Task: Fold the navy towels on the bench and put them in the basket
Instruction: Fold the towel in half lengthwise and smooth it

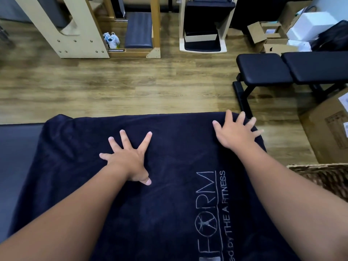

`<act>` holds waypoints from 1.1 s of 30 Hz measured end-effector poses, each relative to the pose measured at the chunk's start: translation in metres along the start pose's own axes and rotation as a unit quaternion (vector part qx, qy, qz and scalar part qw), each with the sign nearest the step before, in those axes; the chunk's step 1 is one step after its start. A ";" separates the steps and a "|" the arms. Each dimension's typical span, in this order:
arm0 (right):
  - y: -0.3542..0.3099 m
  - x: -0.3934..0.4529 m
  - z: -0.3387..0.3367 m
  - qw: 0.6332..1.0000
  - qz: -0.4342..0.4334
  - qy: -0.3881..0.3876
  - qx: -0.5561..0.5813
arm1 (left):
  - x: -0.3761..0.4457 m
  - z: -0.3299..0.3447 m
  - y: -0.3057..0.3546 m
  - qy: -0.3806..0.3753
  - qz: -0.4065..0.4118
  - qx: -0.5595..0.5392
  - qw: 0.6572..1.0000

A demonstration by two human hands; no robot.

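Note:
A navy towel [169, 147] with pale lettering lies spread flat over the grey bench [17, 157] in front of me. My left hand [130, 159] presses on the towel's middle with fingers spread wide. Near the towel's far right corner, my right hand [235, 132] lies flat on the cloth, fingers splayed. A woven wicker basket [323, 178] shows at the right edge, partly hidden behind my right forearm.
Beyond the bench is wood floor [113, 87]. A black weight bench [290, 70] stands at the right. Cardboard boxes [329, 127] sit on the floor at right and in the far corner. Wooden exercise frames [79, 34] stand along the back.

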State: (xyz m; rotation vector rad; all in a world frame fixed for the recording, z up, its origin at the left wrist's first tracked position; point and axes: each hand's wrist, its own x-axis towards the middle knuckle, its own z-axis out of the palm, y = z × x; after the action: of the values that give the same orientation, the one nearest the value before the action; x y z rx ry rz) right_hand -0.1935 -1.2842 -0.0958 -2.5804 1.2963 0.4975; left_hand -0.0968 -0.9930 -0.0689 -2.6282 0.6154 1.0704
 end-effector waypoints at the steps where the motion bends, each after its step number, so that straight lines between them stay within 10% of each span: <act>1: -0.005 -0.007 0.002 0.999 -0.028 0.025 -0.014 | 0.001 -0.001 -0.001 0.002 0.003 -0.002 1.000; 8: -0.023 -0.163 0.075 0.944 -0.320 0.041 -0.075 | -0.002 0.002 -0.007 0.021 0.017 -0.021 0.999; 15: 0.024 -0.172 0.085 0.992 -0.091 0.087 -0.024 | -0.023 0.037 -0.026 0.147 0.073 -0.111 0.980; 20: 0.013 -0.278 0.122 0.974 -0.211 0.067 -0.043 | -0.074 0.126 -0.013 0.323 0.152 -0.057 0.932; 33: 0.141 -0.384 0.154 0.995 0.088 0.013 0.037 | -0.220 0.300 -0.028 0.281 0.261 0.062 0.922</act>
State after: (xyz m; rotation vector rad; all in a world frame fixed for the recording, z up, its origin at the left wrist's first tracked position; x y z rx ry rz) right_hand -0.5516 -1.0338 -0.0930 -2.4336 1.5311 0.4377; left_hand -0.4077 -0.7945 -0.1226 -2.7120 1.5116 0.3216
